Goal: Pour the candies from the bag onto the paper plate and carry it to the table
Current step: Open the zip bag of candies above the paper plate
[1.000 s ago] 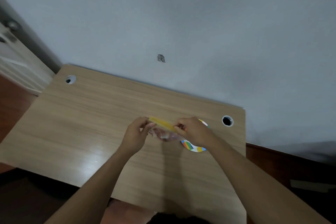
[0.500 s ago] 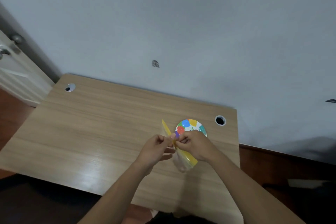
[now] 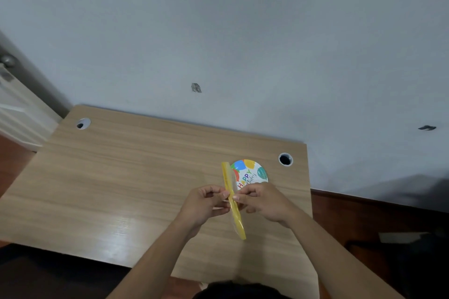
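A clear candy bag with a yellow zip strip (image 3: 233, 204) is held above the wooden desk (image 3: 126, 177), its yellow top edge running away from me. My left hand (image 3: 205, 202) pinches the strip from the left, and my right hand (image 3: 261, 198) pinches it from the right. The candies inside are hidden by my hands. Just beyond my right hand lies a colourful paper plate (image 3: 250, 173) printed with balloons and "HAPPY", partly covered by the bag and my fingers.
The desk stands against a pale wall, with cable holes at its back left (image 3: 83, 124) and back right (image 3: 285, 159). A door (image 3: 14, 94) stands at the far left. Dark red floor lies to the right of the desk.
The bag's yellow strip has turned from lying crosswise to pointing away from me. Both hands came close together at its middle, and the plate became more visible.
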